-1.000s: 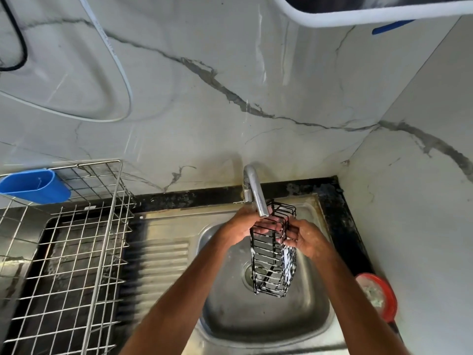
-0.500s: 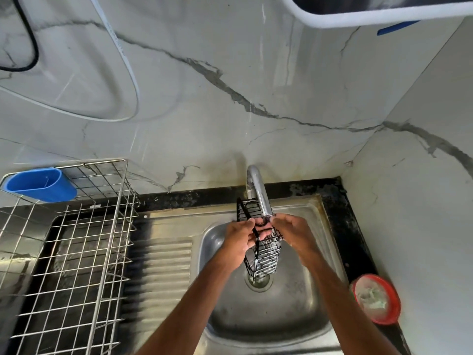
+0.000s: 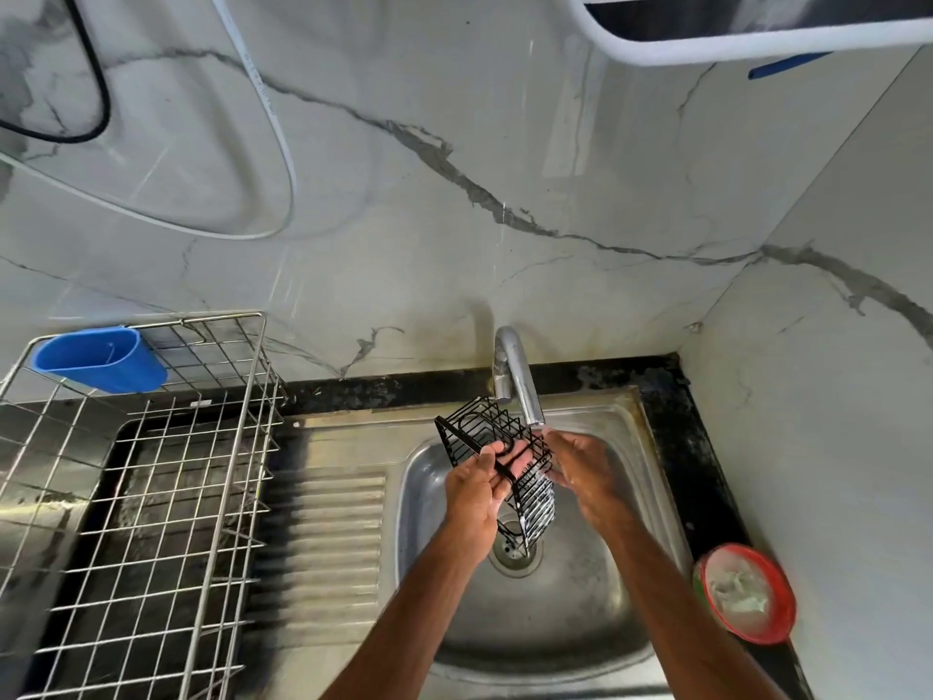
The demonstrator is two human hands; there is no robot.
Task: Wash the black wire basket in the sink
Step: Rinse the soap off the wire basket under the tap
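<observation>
Left hand point(image 3: 472, 497) is gripping the black wire basket point(image 3: 536, 502) above the sink point(image 3: 580, 623), under the tap point(image 3: 520, 376); right hand point(image 3: 580, 472) is apparently grasping its right side.

A silver wire dish rack point(image 3: 227, 497) stands on the left, with a blue plastic cup point(image 3: 101, 358) hung at its far left corner. Behind it rises a white marble wall point(image 3: 454, 118) crossed by grey veins. A white cable point(image 3: 282, 144) loops across the wall's left part, and a black cable point(image 3: 103, 101) curves at the far left. A chrome tap point(image 3: 520, 376) bends forward from the wall's foot. On the black countertop point(image 3: 696, 472) at the near right sits a red-rimmed round dish point(image 3: 785, 606) holding something pale. A white-edged object point(image 3: 707, 53) hangs at the top right, with a blue piece point(image 3: 787, 63) just beneath it.
</observation>
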